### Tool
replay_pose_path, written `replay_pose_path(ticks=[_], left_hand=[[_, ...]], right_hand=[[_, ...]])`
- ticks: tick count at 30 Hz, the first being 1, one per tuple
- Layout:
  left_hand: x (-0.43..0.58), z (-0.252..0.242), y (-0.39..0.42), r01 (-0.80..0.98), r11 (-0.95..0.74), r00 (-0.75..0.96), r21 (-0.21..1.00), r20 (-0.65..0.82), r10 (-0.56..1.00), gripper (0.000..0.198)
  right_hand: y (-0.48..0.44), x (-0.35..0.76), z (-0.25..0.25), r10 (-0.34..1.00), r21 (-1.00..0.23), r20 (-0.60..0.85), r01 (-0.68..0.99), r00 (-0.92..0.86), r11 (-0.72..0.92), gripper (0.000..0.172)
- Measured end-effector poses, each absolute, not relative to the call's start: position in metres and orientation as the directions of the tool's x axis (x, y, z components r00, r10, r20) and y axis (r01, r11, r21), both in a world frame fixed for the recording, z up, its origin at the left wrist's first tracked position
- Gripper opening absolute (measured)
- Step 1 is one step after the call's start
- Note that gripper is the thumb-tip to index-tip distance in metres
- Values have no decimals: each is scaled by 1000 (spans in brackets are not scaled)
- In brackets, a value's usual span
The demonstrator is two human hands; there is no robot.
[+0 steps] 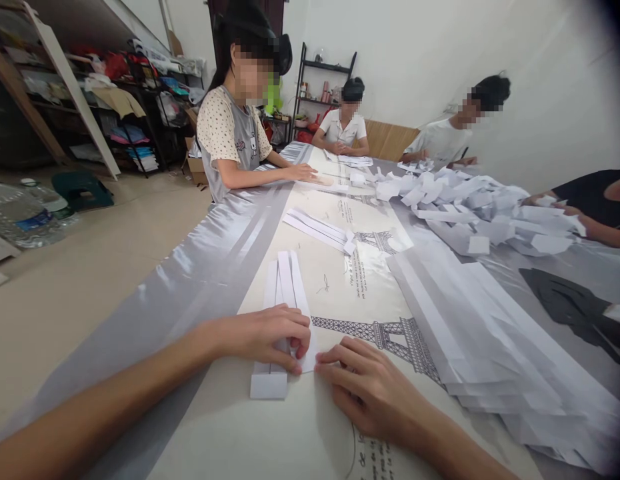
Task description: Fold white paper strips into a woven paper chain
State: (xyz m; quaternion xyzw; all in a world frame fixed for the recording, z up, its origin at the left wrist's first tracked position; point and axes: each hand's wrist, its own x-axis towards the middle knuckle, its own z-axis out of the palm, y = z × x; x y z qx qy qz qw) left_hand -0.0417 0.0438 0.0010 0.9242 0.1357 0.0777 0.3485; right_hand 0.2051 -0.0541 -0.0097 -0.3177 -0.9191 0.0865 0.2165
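A folded white paper (pixel 291 277) with long lengthwise creases lies on the table in front of me. My left hand (pixel 270 337) covers its middle, fingers curled and thumb pressed against it. At the near end of the paper, a short flap (pixel 269 385) shows below my left thumb. My right hand (pixel 373 390) is closed, with the fingertips together at the right edge of the same paper. What lies under my left fingers is partly hidden. Farther up the table is another folded paper (pixel 320 229).
A fanned stack of white sheets (pixel 490 347) lies on the right, with a heap of folded papers (pixel 470 200) behind it. A black object (pixel 575 307) sits at the right edge. Several people, one at the left (pixel 240 133), are around the table. The tablecloth (pixel 230 427) has tower drawings.
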Motion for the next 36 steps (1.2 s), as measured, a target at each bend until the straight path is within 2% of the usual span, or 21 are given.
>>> replay_pose_path(ticks=[3, 6, 10, 13, 17, 21, 28, 32, 36], left_hand=[[-41, -4, 42, 186, -785, 942, 591, 119, 313, 22], [-40, -8, 40, 210, -876, 921, 434, 213, 326, 28], [-39, -10, 39, 322, -919, 887, 225, 268, 376, 30], [-38, -11, 40, 391, -906, 870, 163, 255, 422, 27], [-37, -13, 39, 400, -899, 863, 181, 256, 435, 23], [-38, -14, 39, 389, -888, 850, 245, 277, 449, 19], [-39, -16, 39, 403, -879, 843, 253, 270, 464, 18], [-40, -18, 39, 393, -884, 838, 254, 297, 458, 19], [-40, -19, 39, 385, -888, 834, 252, 317, 452, 19]], right_hand=[[-51, 206, -7, 613, -268, 308, 551, -728, 790, 37], [-45, 213, -4, 654, -259, 293, 601, -697, 756, 30], [-30, 229, -6, 737, -200, 345, 722, -581, 663, 18], [-19, 236, -13, 801, -168, 369, 813, -472, 557, 19], [7, 234, -14, 873, -151, 280, 879, -400, 452, 20], [47, 235, -9, 887, -118, 250, 897, -389, 426, 20], [103, 246, -11, 904, -65, 191, 914, -382, 400, 18], [118, 248, -16, 915, -35, 180, 927, -362, 373, 31], [130, 251, -14, 919, -23, 169, 931, -355, 363, 33]])
